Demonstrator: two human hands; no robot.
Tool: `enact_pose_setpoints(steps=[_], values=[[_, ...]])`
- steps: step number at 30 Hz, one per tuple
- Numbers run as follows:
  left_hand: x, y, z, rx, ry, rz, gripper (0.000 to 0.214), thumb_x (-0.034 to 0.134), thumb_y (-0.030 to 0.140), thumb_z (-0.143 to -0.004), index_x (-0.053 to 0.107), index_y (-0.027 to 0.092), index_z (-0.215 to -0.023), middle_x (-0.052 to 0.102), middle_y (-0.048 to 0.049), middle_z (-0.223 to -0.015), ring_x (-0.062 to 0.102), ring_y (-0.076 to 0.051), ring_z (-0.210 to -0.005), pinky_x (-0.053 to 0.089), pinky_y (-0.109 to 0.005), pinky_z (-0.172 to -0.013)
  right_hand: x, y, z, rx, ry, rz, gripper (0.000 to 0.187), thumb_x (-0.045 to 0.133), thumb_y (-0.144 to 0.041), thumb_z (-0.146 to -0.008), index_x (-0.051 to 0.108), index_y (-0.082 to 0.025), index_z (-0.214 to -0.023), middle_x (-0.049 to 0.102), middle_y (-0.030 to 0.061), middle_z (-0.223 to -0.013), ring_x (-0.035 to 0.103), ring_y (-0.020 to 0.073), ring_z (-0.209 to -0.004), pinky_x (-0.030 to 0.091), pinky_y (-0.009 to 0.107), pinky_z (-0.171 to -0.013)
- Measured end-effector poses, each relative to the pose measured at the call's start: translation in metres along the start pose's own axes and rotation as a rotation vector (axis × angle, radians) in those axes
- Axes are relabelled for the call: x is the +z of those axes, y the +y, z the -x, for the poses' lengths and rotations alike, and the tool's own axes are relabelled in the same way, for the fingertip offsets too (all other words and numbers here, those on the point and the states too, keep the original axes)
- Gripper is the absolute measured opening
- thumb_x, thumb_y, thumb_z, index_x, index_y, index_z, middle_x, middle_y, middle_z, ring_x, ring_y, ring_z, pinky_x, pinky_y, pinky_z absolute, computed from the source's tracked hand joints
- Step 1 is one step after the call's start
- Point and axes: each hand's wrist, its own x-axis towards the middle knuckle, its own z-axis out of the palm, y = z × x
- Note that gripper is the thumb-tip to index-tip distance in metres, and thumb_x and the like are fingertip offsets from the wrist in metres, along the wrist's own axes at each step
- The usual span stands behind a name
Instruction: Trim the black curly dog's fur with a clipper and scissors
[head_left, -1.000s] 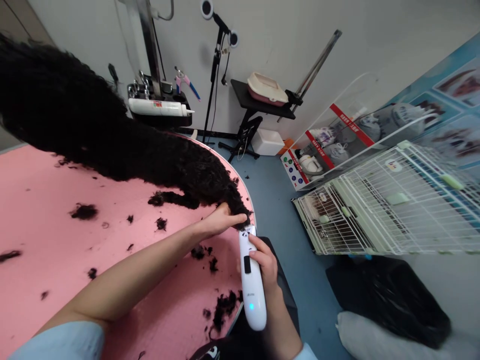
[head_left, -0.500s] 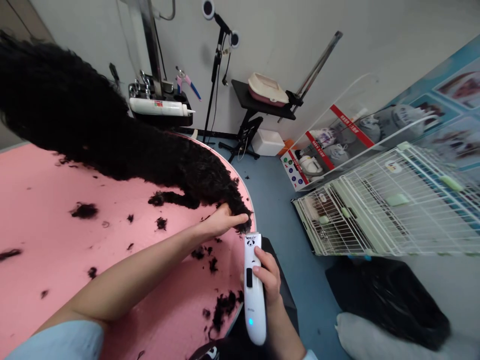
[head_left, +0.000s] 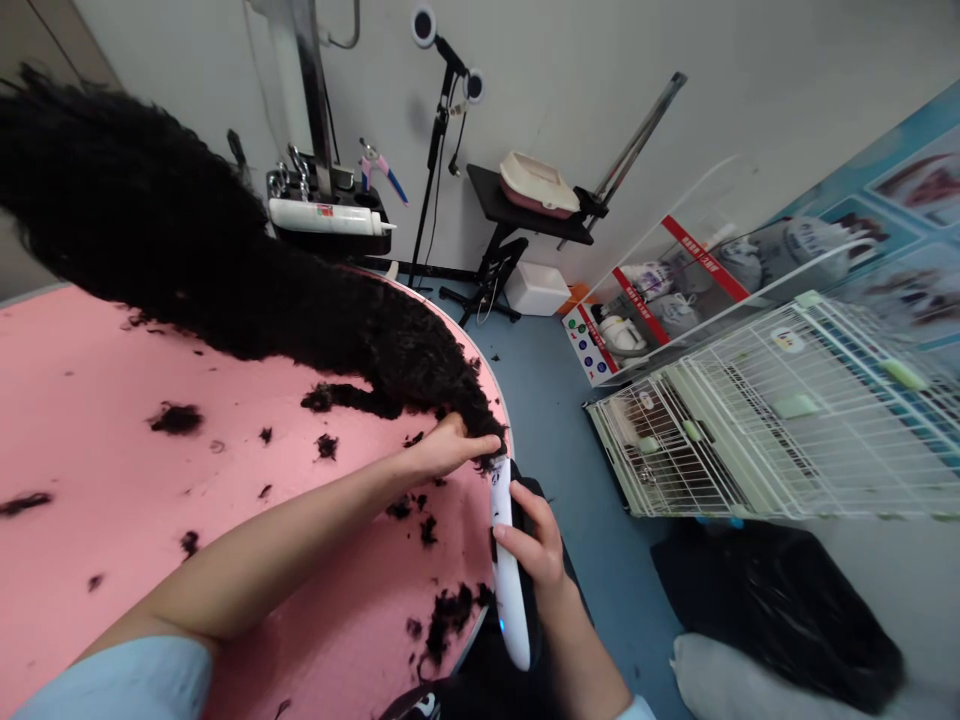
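Observation:
A black curly-haired dog (head_left: 225, 250) is on a pink table (head_left: 90, 420), its body stretching from the upper left to the right edge. My left hand (head_left: 448, 447) is closed around one of its legs near that edge, thumb stretched along the fur. Some fingers are hidden under the leg. In my right hand (head_left: 538, 548) is a white hair clipper (head_left: 511, 595) with a small blue light. It is turned on its side, and its head meets the fur just below my left thumb. Cut tufts of black hair (head_left: 178, 418) lie about the tabletop.
Behind the dog, a tool tray (head_left: 289, 240) holds a white bottle (head_left: 322, 217) and pink-and-blue nail clippers (head_left: 384, 172). A lamp stand (head_left: 433, 150) rises beyond the table. White wire cages (head_left: 750, 420) and a black bag (head_left: 802, 600) are on the right.
My right hand has rolled the clipper from face-up onto its side and brought its head slightly up against the leg. My left hand keeps its hold. The whole view has shifted slightly.

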Motion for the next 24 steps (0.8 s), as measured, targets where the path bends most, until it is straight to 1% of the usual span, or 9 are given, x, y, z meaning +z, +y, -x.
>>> enact_pose_setpoints(steps=[3,6,8,10,12,14,18,22,24], values=[[-0.001,-0.002,0.000,-0.007,0.013,0.005,0.022,0.070,0.026,-0.067,0.062,0.014,-0.083,0.064,-0.0017,-0.081,0.057,-0.016,-0.077,0.049,-0.030,-0.072,-0.011,-0.005,-0.020,-0.164,-0.100,0.013,0.034,0.064,-0.021,-0.085,0.063,-0.038,-0.114,0.059,0.0013,-0.134,0.067,0.0210,-0.104,0.058,0.039,-0.083],[-0.005,-0.008,-0.002,-0.051,0.022,-0.004,0.025,0.071,0.033,-0.069,0.061,0.013,-0.080,0.061,-0.0006,-0.074,0.055,-0.014,-0.070,0.047,-0.029,-0.067,-0.017,-0.007,-0.033,-0.184,-0.121,-0.018,0.045,0.067,-0.016,-0.082,0.058,-0.036,-0.122,0.052,0.0034,-0.142,0.062,0.0245,-0.117,0.057,0.040,-0.088],[-0.007,-0.011,-0.003,-0.090,0.006,-0.009,0.028,0.070,0.039,-0.072,0.061,0.013,-0.076,0.059,-0.0004,-0.069,0.053,-0.014,-0.065,0.046,-0.028,-0.063,-0.017,-0.007,-0.034,-0.175,-0.071,-0.037,0.047,0.069,-0.017,-0.080,0.057,-0.035,-0.122,0.052,0.0046,-0.142,0.061,0.0262,-0.118,0.058,0.041,-0.087],[-0.009,-0.012,-0.003,-0.094,0.016,-0.004,0.029,0.070,0.041,-0.072,0.061,0.013,-0.075,0.059,-0.0013,-0.070,0.054,-0.015,-0.066,0.045,-0.028,-0.063,-0.014,-0.009,-0.031,-0.156,0.002,-0.027,0.046,0.070,-0.017,-0.078,0.057,-0.034,-0.119,0.054,0.0044,-0.139,0.064,0.0260,-0.114,0.059,0.041,-0.084],[-0.008,-0.008,-0.003,-0.066,0.032,0.010,0.026,0.072,0.037,-0.071,0.062,0.014,-0.078,0.062,-0.0023,-0.075,0.055,-0.015,-0.071,0.046,-0.028,-0.066,-0.010,-0.010,-0.026,-0.138,0.039,0.005,0.047,0.071,-0.015,-0.076,0.059,-0.035,-0.116,0.055,0.0037,-0.138,0.064,0.0258,-0.111,0.059,0.041,-0.084],[-0.006,-0.003,-0.002,-0.054,0.023,0.042,0.023,0.072,0.032,-0.070,0.063,0.014,-0.079,0.063,-0.0019,-0.077,0.055,-0.015,-0.072,0.046,-0.027,-0.067,-0.005,-0.011,-0.023,-0.106,0.039,0.018,0.045,0.073,-0.014,-0.074,0.060,-0.034,-0.113,0.057,0.0034,-0.136,0.065,0.0257,-0.110,0.059,0.042,-0.085],[-0.002,0.005,0.000,-0.122,-0.006,0.120,0.023,0.074,0.030,-0.067,0.062,0.013,-0.076,0.061,-0.0006,-0.071,0.055,-0.013,-0.067,0.047,-0.028,-0.065,0.004,-0.017,-0.026,-0.044,0.080,-0.015,0.037,0.074,-0.017,-0.074,0.060,-0.030,-0.107,0.061,0.0047,-0.129,0.066,0.0252,-0.105,0.060,0.040,-0.079],[-0.003,-0.002,-0.001,-0.154,-0.010,0.200,0.025,0.077,0.032,-0.067,0.063,0.012,-0.073,0.063,-0.0019,-0.069,0.058,-0.013,-0.064,0.049,-0.027,-0.064,0.008,-0.028,-0.020,-0.084,0.127,-0.050,0.044,0.072,-0.018,-0.075,0.053,-0.030,-0.113,0.056,0.0082,-0.133,0.064,0.0273,-0.111,0.059,0.044,-0.082],[-0.003,-0.006,-0.002,-0.139,-0.004,0.230,0.025,0.078,0.030,-0.066,0.064,0.011,-0.075,0.066,-0.0028,-0.071,0.059,-0.013,-0.065,0.050,-0.027,-0.065,0.010,-0.032,-0.011,-0.112,0.143,-0.027,0.050,0.072,-0.014,-0.073,0.051,-0.027,-0.117,0.055,0.0104,-0.134,0.064,0.0267,-0.111,0.060,0.042,-0.081]])
